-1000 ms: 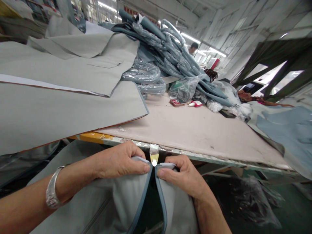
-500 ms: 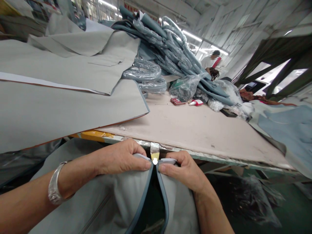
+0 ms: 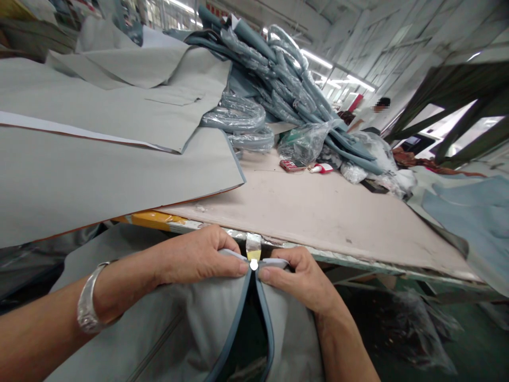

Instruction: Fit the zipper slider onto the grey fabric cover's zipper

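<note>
A light grey piece of fabric (image 3: 191,323) with blue-grey bound edges hangs in front of the table. My left hand (image 3: 207,254) pinches its top edge between thumb and fingers, left of a V-shaped gap. On the right of the gap, my right hand (image 3: 296,276) pinches the matching edge. Between my thumbs, the two edges come together at a small bright white spot, just below a silvery and yellow tab (image 3: 253,246) at the table's edge. Whether the tab grips the fabric I cannot tell. A silver bracelet (image 3: 88,305) circles my left wrist.
Large grey sheets (image 3: 119,175) overhang the table (image 3: 318,212) at left. Behind them lie plastic-wrapped blue-grey rolls (image 3: 274,74), a red box (image 3: 292,166) and a small red-and-white bottle (image 3: 321,168). Blue-grey cloth (image 3: 473,207) lies at right. A person (image 3: 368,114) is in the background.
My hands keep the same pinch on the fabric, almost unmoved. The person in the background has shifted to the right. The view has moved very slightly.
</note>
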Motion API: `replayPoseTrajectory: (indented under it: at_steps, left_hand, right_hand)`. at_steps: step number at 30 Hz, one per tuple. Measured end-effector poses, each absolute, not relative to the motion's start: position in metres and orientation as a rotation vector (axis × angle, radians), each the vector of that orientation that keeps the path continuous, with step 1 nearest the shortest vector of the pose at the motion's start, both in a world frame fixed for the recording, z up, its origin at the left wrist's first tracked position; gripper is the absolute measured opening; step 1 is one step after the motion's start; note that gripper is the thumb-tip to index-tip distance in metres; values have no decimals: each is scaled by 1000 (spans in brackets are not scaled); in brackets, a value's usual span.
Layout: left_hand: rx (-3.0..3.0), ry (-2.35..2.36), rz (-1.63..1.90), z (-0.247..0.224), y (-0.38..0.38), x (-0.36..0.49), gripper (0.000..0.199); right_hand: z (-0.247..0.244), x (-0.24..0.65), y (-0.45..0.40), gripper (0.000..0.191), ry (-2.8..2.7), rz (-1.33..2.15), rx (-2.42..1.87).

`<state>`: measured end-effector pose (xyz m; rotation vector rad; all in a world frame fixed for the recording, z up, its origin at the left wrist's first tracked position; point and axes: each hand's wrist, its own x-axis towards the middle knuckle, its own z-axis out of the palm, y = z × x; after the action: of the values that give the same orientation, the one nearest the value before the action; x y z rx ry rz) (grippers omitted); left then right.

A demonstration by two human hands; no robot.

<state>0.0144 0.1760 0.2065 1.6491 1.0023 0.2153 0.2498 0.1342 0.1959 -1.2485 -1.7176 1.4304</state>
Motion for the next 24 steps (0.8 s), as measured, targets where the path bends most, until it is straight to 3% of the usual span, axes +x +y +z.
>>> replayPoseTrajectory:
  at_steps: [24]
  left_hand:
    - [1535, 972, 305, 199, 174, 21, 43]
  right_hand:
    - [197, 245, 133, 44, -1693, 1373, -1281]
